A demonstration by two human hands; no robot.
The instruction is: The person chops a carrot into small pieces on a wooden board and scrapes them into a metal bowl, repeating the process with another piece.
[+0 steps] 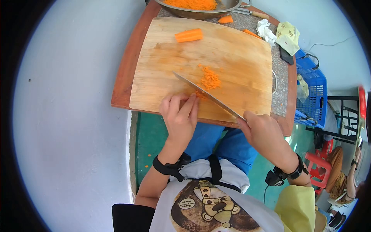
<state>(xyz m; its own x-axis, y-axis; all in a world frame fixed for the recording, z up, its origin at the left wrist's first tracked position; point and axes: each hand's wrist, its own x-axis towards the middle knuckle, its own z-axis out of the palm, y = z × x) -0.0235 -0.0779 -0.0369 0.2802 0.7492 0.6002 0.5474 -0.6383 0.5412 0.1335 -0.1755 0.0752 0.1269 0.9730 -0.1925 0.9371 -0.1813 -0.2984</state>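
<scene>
White bear-printed fabric shirt [220, 208]: 6 o'clock. Right hand [266, 133] grips long steel knife [210, 96]; left hand [179, 114] narrowly closed, contents unclear. Pale wooden board [243, 62]: minced orange carrot [210, 78] at centre, unminced orange carrot chunk [188, 35] at 11 o'clock.

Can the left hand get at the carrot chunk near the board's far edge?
Probably, but not straight: the knife in the right hand slants across the direct path from the left hand to the carrot chunk. Past its tip, the cutting board looks open.

Bare board [247, 58] left and right of the chopped carrot [210, 78] lets a hand pass; the knife [208, 94] slants across the near half, and the pan [197, 15] bounds the far edge.
</scene>
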